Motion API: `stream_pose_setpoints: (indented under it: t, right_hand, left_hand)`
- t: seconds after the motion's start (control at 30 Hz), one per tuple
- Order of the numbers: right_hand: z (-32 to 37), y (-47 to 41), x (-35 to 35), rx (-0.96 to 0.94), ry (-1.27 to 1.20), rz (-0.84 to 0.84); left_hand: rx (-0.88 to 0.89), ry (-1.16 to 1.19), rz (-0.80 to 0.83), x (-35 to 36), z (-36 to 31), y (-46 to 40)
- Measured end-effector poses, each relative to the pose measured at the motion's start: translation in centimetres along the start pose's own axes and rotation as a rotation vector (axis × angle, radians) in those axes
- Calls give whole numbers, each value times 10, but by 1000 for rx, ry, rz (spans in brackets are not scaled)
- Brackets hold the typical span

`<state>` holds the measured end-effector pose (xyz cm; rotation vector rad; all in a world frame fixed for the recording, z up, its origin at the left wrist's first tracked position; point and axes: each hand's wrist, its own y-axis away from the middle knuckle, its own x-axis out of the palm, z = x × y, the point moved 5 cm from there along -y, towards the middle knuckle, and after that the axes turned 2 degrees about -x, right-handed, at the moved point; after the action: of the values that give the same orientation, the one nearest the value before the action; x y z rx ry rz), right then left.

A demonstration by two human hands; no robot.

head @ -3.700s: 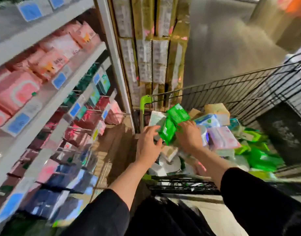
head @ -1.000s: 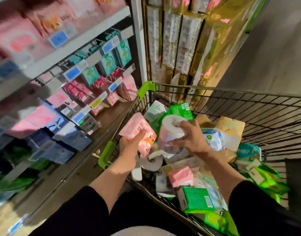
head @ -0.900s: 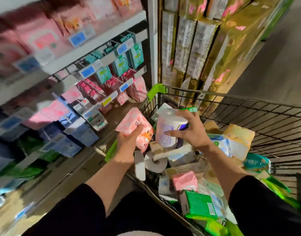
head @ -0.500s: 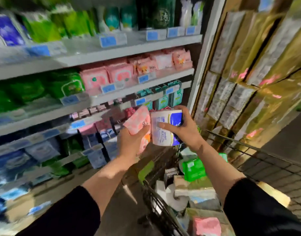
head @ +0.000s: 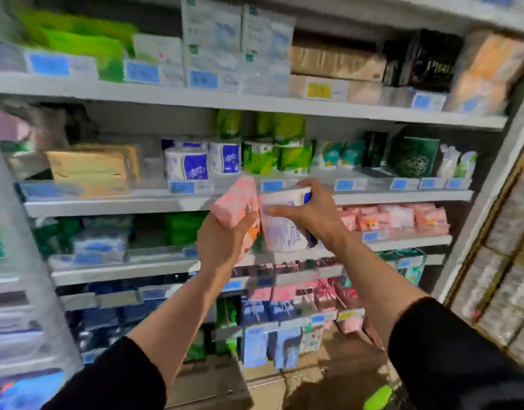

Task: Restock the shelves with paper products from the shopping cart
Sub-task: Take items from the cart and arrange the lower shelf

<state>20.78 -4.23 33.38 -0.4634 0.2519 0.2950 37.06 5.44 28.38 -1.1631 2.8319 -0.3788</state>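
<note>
Both arms are up in front of the shelving, black sleeves pushed back from the forearms. The left hand (head: 222, 241) grips a soft pink plastic-wrapped tissue pack (head: 235, 204) from below, thumb curled over its front face, the pack tilted with its top leaning left. Right beside it, touching along one edge, the right hand (head: 309, 213) wraps its fingers round a white paper-wrapped toilet roll with blue print (head: 281, 229), fingers across the front, thumb over the top. Both items hang in the air level with the grey metal shelf edge (head: 121, 207) that carries the blue price labels, not resting on anything. On that shelf, just behind and above the hands, stand white and blue wrapped toilet rolls (head: 186, 165), with green wrapped rolls (head: 272, 158) to their right and a flat tan tissue pack (head: 89, 170) to their left. One shelf lower, off to the right of the hands, sits a row of pink tissue packs (head: 396, 217). A bright green cart handle (head: 377, 396) pokes in at the bottom edge; the picture is motion-blurred throughout.
</note>
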Motion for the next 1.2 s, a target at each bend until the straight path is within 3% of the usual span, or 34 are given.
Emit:
stream_pose_setpoints:
  t: [0.13, 0.3, 0.57, 0.87, 1.03, 1.2]
  right_hand:
    - [37, -22, 34, -37, -19, 2]
    - [69, -56, 45, -129, -144, -115]
    - [41, -128, 54, -168, -274, -115]
    - [7, -202, 82, -157, -315, 10]
    - [-24, -228, 100, -125, -7, 149]
    - [-24, -231, 106, -125, 75, 317]
  left_hand:
    - [0, 95, 30, -33, -19, -20]
    - [-28, 290, -68, -78, -36, -61]
    - [-29, 302, -135, -90, -35, -99]
    - [32, 282, -164, -63, -21, -131]
    - [26, 325, -172, -50, -15, -136]
    - [-5, 302, -145, -43, -13, -140]
